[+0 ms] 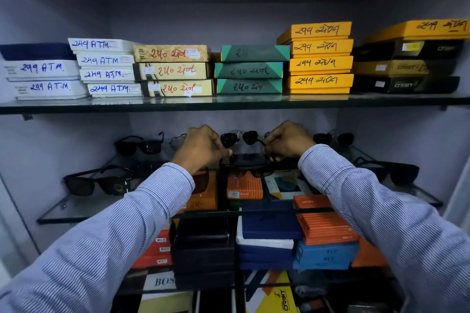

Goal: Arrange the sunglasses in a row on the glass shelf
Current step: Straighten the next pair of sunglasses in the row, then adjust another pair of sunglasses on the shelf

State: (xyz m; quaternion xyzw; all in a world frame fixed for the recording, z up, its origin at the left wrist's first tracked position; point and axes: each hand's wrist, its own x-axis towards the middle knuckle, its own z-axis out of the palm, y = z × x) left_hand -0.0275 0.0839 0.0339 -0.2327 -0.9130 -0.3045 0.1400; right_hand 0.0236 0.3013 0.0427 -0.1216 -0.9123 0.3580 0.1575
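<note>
My left hand [201, 146] and my right hand [287, 141] each grip one side of a dark pair of sunglasses [245, 160] just above the middle of the glass shelf [76, 213]. Behind them stands a round black pair [239, 138]. A black square pair [140, 145] sits at the back left and a brown-lensed pair [99, 181] at the front left. Another round pair [333, 138] is at the back right, and a dark pair [391, 170] lies at the front right. My sleeves hide parts of the shelf.
An upper glass shelf [229, 104] carries stacks of white, cream, green, yellow and black boxes [175, 70]. Below the sunglasses shelf lie orange, blue, black and white boxes [269, 226]. Grey cabinet walls close in both sides.
</note>
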